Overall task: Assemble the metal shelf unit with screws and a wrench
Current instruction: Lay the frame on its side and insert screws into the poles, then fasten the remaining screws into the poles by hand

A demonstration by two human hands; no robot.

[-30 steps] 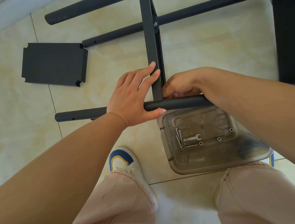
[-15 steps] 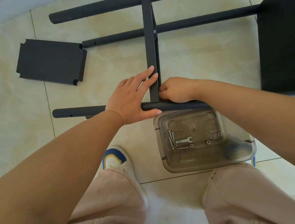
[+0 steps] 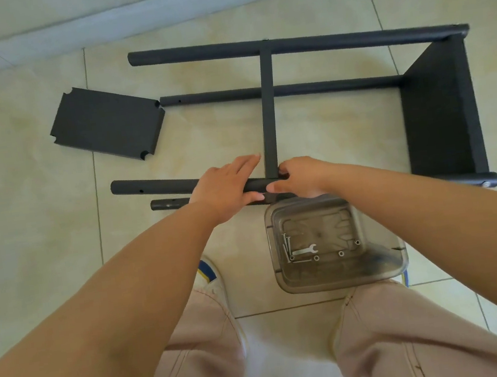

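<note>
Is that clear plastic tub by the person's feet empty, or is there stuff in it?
Not empty. The clear tub holds a small wrench, some screws and a few small ring-shaped bits on its bottom.

Beige glossy tile floor with thin dark grout lines fills most of the frame. Pale grey-blue baseboard runs across the top, slanting up to the right. Pink trousers cover both legs at bottom centre and bottom right. White sneaker with blue and yellow trim pokes out above the left-hand leg, lower centre. Sliver of a second shoe shows at lower right, mostly hidden.
</note>
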